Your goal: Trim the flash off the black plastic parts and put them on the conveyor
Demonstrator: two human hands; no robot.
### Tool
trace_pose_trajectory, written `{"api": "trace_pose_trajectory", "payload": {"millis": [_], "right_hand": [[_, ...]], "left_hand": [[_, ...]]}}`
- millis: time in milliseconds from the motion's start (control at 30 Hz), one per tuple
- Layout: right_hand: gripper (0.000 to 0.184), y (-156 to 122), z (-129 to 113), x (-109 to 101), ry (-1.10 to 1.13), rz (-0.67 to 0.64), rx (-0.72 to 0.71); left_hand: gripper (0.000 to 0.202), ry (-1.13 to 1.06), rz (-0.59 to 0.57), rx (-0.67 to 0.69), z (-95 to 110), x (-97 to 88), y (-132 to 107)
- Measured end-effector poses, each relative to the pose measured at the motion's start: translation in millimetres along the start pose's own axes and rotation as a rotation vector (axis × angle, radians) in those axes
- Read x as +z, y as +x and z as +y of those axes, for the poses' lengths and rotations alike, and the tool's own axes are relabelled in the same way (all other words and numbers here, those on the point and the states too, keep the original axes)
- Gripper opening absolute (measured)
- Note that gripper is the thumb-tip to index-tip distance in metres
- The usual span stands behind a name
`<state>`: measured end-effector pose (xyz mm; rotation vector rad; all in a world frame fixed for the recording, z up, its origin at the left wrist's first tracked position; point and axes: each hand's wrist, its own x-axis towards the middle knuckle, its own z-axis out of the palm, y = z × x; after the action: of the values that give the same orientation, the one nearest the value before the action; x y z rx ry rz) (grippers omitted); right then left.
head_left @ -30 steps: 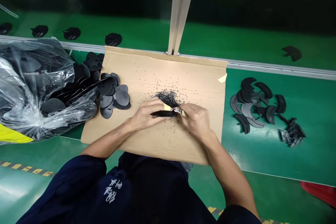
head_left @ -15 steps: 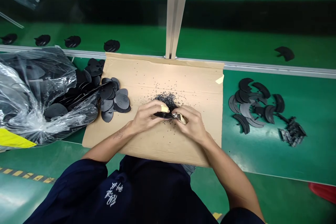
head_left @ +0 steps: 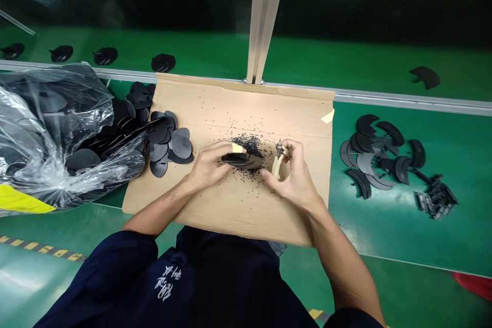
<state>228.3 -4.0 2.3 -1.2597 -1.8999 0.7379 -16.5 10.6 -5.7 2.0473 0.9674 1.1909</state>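
Right at the centre, a black plastic disc [head_left: 242, 160] sits gripped in the left hand [head_left: 209, 166], fingers curled over its edge, the tip of one wrapped in a cream finger cot [head_left: 237, 148]. Just beside it, the right hand [head_left: 295, 175] wraps around small side cutters [head_left: 279, 160], cream handles tucked into the palm, metal nose pointing up, not touching the disc. Both forearms angle in from the elbows, wrists low, hands hovering over a cardboard sheet [head_left: 292, 113]. Under the hands, a heap of black plastic crumbs [head_left: 249, 145] spills across the card. To the left, a pile of black discs [head_left: 169, 144] borders a clear plastic bag [head_left: 49, 133] full of more. Over on the right, curved black offcuts [head_left: 378, 151] lie on the green workbench [head_left: 384, 246], next to a tangle of black scraps [head_left: 436, 197].
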Motion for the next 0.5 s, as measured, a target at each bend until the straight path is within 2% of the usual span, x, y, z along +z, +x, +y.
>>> {"api": "trace_pose_trajectory", "payload": {"millis": [167, 267, 400, 500], "right_hand": [[0.04, 6.9, 11.0, 0.8, -0.249, 0.003, -0.226], [0.046, 8.4, 12.2, -1.1, -0.33, 0.012, -0.313], [0.059, 7.0, 11.0, -4.5, -0.302, -0.014, -0.383], [0.058, 6.7, 10.7, -6.1, -0.269, -0.026, -0.414]], "left_hand": [[0.031, -0.087, 0.031, -0.006, 1.7, 4.3, -1.6], [0.03, -0.102, 0.032, 0.011, 2.6, 5.0, -2.1], [0.028, -0.091, 0.051, -0.003, 3.6, 4.7, -2.0], [0.029, -0.09, 0.041, 0.006, 3.1, 4.9, -2.5]]}}
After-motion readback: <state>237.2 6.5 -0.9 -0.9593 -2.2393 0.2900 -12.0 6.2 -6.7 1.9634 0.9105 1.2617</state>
